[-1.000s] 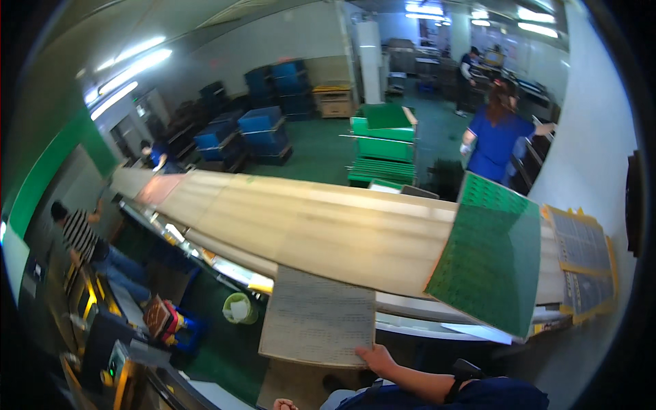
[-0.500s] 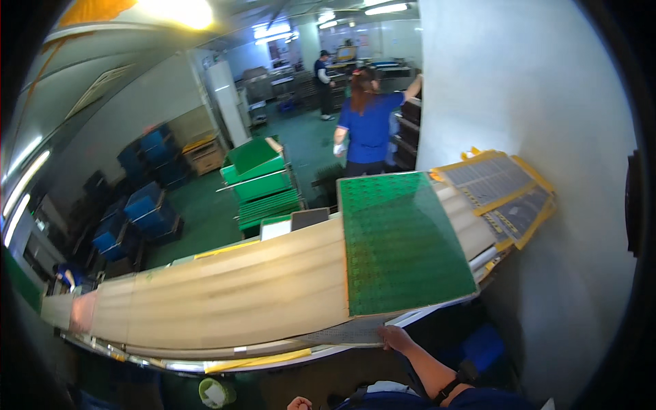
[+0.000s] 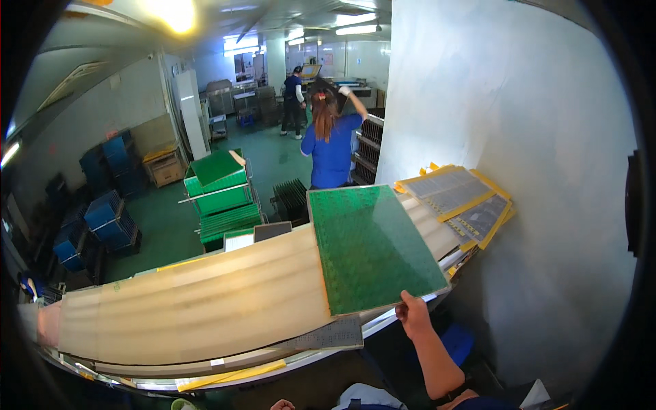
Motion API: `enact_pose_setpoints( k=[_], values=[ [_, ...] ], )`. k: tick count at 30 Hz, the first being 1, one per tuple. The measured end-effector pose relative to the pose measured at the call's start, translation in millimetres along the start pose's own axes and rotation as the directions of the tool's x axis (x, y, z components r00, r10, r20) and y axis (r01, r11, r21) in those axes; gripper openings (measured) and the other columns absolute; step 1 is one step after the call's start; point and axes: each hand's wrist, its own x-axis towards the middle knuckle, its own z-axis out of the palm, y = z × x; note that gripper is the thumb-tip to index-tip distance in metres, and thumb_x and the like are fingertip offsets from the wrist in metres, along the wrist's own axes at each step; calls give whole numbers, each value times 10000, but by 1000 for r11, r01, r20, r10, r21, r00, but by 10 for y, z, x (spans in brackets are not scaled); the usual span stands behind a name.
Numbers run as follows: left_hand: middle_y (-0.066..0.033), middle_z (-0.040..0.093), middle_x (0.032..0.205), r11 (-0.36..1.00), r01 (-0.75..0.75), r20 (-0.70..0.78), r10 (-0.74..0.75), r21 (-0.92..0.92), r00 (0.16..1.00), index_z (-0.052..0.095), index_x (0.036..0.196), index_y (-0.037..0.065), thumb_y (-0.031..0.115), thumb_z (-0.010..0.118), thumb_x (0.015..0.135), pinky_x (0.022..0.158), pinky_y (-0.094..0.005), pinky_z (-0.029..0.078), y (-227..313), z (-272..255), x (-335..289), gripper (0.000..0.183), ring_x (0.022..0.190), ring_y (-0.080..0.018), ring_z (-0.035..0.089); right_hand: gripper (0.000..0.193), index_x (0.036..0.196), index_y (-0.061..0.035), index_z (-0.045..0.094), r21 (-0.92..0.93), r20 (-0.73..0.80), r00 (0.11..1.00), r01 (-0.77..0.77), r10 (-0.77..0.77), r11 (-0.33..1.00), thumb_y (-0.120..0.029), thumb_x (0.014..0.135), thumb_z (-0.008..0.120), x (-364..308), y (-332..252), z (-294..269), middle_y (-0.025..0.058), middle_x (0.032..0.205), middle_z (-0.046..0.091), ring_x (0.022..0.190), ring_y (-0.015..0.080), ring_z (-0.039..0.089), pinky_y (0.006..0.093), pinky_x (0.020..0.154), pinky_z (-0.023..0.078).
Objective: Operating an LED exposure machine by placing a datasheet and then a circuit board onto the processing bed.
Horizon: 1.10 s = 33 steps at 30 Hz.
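Note:
A large green circuit board panel (image 3: 376, 253) lies on the right part of the long beige-topped bench (image 3: 191, 294). My right hand (image 3: 415, 316) grips its near edge by the right corner, thumb on top and the fingers curled beneath. Under the panel's near left corner, a grey perforated sheet (image 3: 335, 335) juts out past the bench edge. My left hand (image 3: 282, 405) barely shows at the lower rim, its fingers curled. Whether anything is inside them is hidden.
Grey yellow-taped screens (image 3: 458, 198) overlap at the bench's right end, beside a white wall (image 3: 519, 123). Beyond the bench stands a rack of green panels (image 3: 222, 198). A person in blue (image 3: 331, 150) works at a shelf; another person (image 3: 292, 102) stands farther back. Blue crates (image 3: 113, 219) are at left.
My right hand has moved from the grey sheet's edge to the green panel's near edge. The view has shifted right. The person in blue has raised a dark board.

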Motion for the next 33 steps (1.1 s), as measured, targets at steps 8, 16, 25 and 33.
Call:
enact_pose_setpoints(
  k=[8, 16, 25, 33],
  values=[
    [-50, 613, 717, 853, 143, 47, -138, -503, 989, 643, 996, 76, 86, 497, 875, 543, -276, 464, 1152, 317, 105, 191, 586, -150, 549, 170, 1050, -60, 616, -79, 307, 941, -125, 143, 989, -148, 912, 666, -245, 364, 101, 62, 843, 652, 654, 171, 622, 318, 573, 484],
    [-145, 613, 1285, 361, -13, 11, 65, -933, 998, 532, 1324, 10, 394, 544, 960, 974, -497, 491, 1611, 509, 157, 529, 1170, -316, 594, 434, 1290, -14, 555, -451, 643, 680, -36, 353, 892, -115, 887, 683, -115, 199, -22, 62, 1186, 635, 1070, 166, 592, 344, 929, 476],
    [-137, 654, 1185, 536, -384, -617, -366, -752, 697, 538, 1280, -20, 65, 625, 931, 885, -419, 573, 1205, 648, -1375, 369, 1026, -255, 671, 299, 1175, -3, 616, -532, 845, 40, -51, 534, 845, -138, 913, 670, -651, 768, 650, 55, 1022, 669, 904, 152, 628, 331, 815, 511],
    [-134, 642, 1210, 567, -735, -871, -487, -372, 65, 524, 1305, -8, 59, 608, 940, 906, -427, 555, 476, 1413, -3268, 381, 1054, -256, 653, 146, 865, 3, 672, -750, 506, -369, 258, 779, 609, -24, 826, 534, -1647, 1275, 666, 71, 761, 682, 677, 122, 613, 257, 618, 482]
  ],
)
